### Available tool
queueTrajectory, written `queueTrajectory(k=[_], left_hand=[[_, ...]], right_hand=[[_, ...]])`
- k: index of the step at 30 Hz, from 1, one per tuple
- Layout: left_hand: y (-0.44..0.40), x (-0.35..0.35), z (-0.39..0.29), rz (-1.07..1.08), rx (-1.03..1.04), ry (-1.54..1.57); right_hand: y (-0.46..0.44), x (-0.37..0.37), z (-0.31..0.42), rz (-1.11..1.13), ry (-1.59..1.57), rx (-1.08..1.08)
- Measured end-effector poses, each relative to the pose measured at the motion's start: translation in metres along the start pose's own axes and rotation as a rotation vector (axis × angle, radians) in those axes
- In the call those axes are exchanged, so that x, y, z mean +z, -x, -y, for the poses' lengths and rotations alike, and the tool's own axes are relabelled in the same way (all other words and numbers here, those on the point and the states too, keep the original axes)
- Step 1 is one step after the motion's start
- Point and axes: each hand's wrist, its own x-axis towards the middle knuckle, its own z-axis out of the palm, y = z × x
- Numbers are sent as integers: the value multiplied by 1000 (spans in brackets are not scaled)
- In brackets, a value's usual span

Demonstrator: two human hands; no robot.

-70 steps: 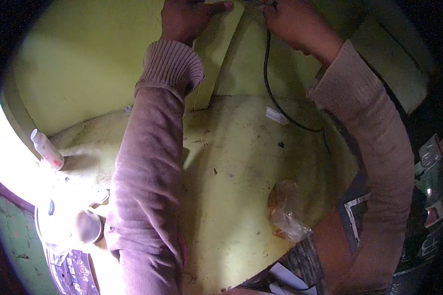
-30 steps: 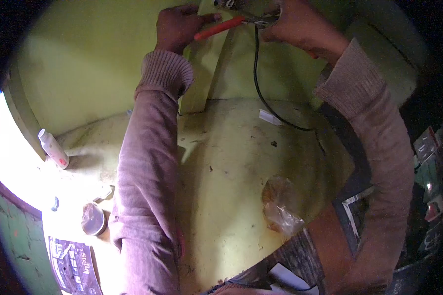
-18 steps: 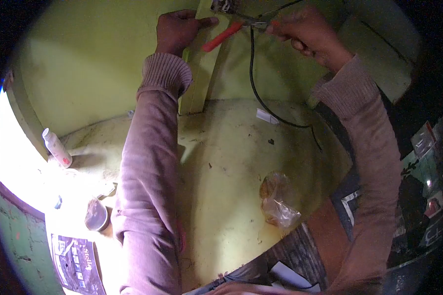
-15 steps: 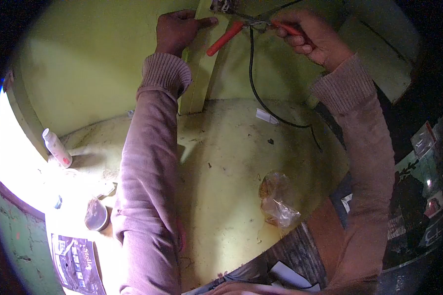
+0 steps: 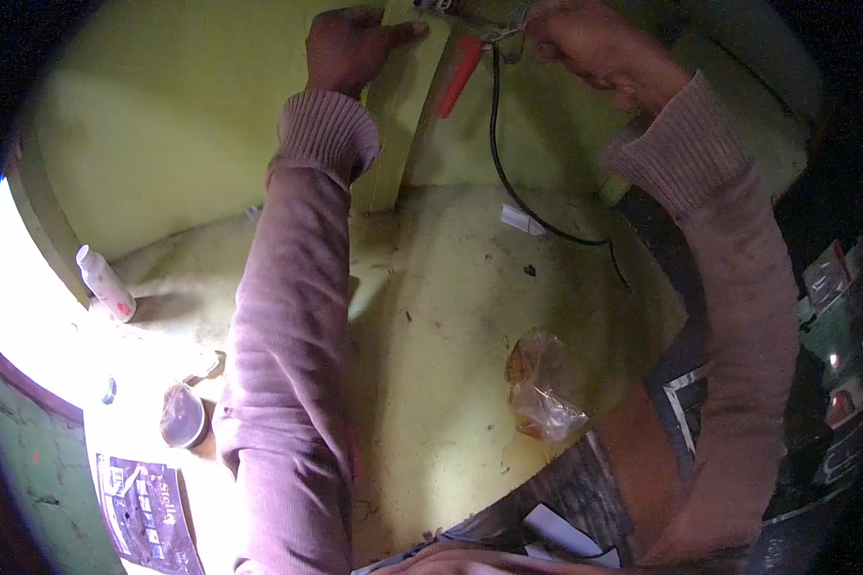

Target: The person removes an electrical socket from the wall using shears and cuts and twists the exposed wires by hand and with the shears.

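Note:
Up against the green wall, my right hand (image 5: 594, 48) is closed on the red-handled pliers (image 5: 460, 77). One handle sticks out and slants down to the left; the other is hidden in my hand. At the metal jaws a black cable (image 5: 496, 125) hangs down and curves right along the surface below. My left hand (image 5: 348, 50) is at the upright wooden strip (image 5: 385, 144), fingers curled and thumb pointing right. What its fingers grip, if anything, is hidden. Just right of that thumb, a small dark fitting (image 5: 441, 6) is cut off by the top edge.
A clear plastic bag (image 5: 548, 388) and a white scrap (image 5: 522, 219) lie on the greenish surface (image 5: 431, 383). On the left are a white bottle (image 5: 105, 285), a round container (image 5: 183, 419) and a printed purple packet (image 5: 149, 513), beside bright light.
My right hand has moved up and slightly left with the pliers. Their free handle has swung steeper and closer to the cable. My left hand stays nearly in place.

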Motion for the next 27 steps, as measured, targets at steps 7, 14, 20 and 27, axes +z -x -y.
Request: queueTrajectory(k=[7, 14, 20, 27], left_hand=[[7, 0, -8, -53, 160, 105], [-6, 1, 5, 63, -36, 196], [-15, 12, 32, -86, -15, -89], [-8, 3, 19, 2, 22, -72]], right_hand=[[34, 19, 50, -123, 1081, -607], [52, 73, 8, -319, 1565, -756], [51, 62, 19, -424, 877, -307], [51, 61, 0, -230, -550, 39]])
